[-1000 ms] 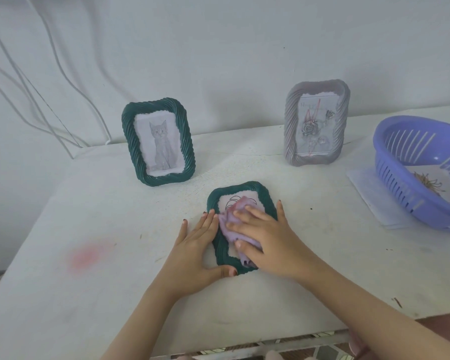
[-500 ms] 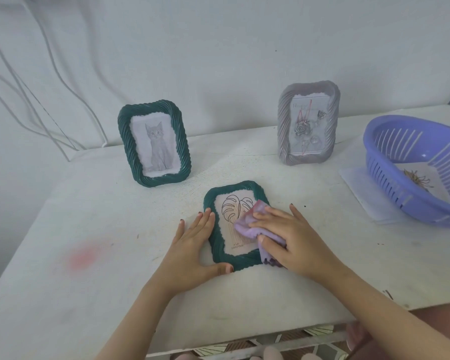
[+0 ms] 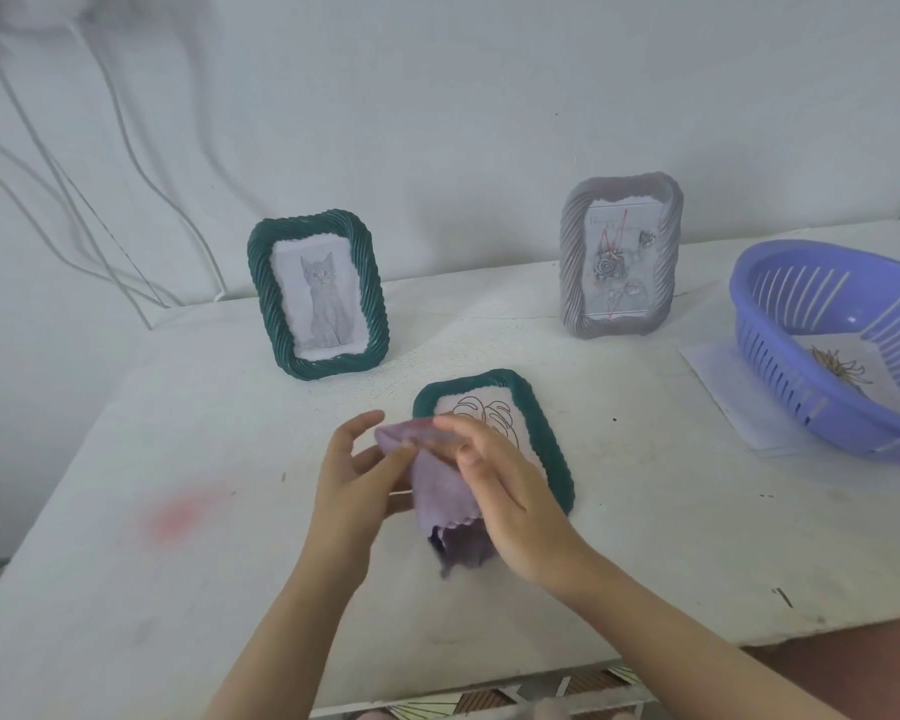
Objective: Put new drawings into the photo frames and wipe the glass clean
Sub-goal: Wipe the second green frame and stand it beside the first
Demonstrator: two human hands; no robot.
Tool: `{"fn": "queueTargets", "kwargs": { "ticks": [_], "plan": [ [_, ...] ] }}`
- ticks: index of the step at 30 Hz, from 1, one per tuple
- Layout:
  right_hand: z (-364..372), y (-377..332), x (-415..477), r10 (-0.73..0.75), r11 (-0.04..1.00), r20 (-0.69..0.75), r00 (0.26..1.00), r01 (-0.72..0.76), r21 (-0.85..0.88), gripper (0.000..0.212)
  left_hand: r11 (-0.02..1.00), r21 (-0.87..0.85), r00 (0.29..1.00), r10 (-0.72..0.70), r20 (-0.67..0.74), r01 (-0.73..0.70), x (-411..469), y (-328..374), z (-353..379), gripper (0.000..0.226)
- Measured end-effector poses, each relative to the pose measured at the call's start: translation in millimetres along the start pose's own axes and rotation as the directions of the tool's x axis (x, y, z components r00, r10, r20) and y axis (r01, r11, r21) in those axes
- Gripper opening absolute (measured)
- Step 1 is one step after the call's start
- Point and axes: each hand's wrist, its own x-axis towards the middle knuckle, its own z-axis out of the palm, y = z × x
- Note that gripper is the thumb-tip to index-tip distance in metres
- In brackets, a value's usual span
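Table (image 3: 126,589), white and the only one, stands against a pale wall and carries everything. One purple slotted basket (image 3: 780,376) sits at its right edge on one sheet of paper (image 3: 713,381), with one drawing (image 3: 848,371) lying inside it. Frames number three. Two stand upright near the wall, well apart, long axis vertical, facing the person: a green frame (image 3: 372,298) with a cat picture on the left, and a grey frame (image 3: 572,262) with a rose picture on the right. The third frame (image 3: 546,439), also green, lies flat on the table, nearer the person, glass up. Its long axis runs away from the person, the far end leaning a little left, and its leaf drawing (image 3: 481,413) shows at that end. Two hands are raised close together over the frame's near left part: left hand (image 3: 354,485) and right hand (image 3: 510,491) each pinch the top of one lilac cloth (image 3: 440,491), which hangs lengthwise downward between them, its scalloped edge lowest
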Motion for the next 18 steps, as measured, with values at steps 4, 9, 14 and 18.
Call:
{"fn": "queueTargets", "kwargs": {
  "ticks": [4,9,14,18],
  "plan": [
    [-11.6,10.1,0.7,0.119,0.989,-0.114,0.986,-0.129,-0.078,0.043,0.995,0.067,0.991,-0.066,-0.119,0.074,11.9,2.6,-32.3,0.03],
    [-27.5,35.6,-1.1,0.142,0.761,-0.251,0.957,-0.268,-0.591,0.044,0.91,0.408,0.973,0.024,-0.232,0.075,34.7,5.1,-78.7,0.039],
    [-31.9,39.8,2.1,0.273,0.606,-0.32,0.907,-0.42,-0.675,0.055,0.455,0.891,0.938,0.313,-0.15,-0.01,36.7,-4.6,-84.4,0.05],
    [-32.4,38.4,5.5,0.317,0.575,-0.329,0.889,-0.456,-0.679,0.051,0.351,0.895,0.908,0.402,0.121,-0.274,33.1,-9.5,-58.1,0.053]
  ]
}}
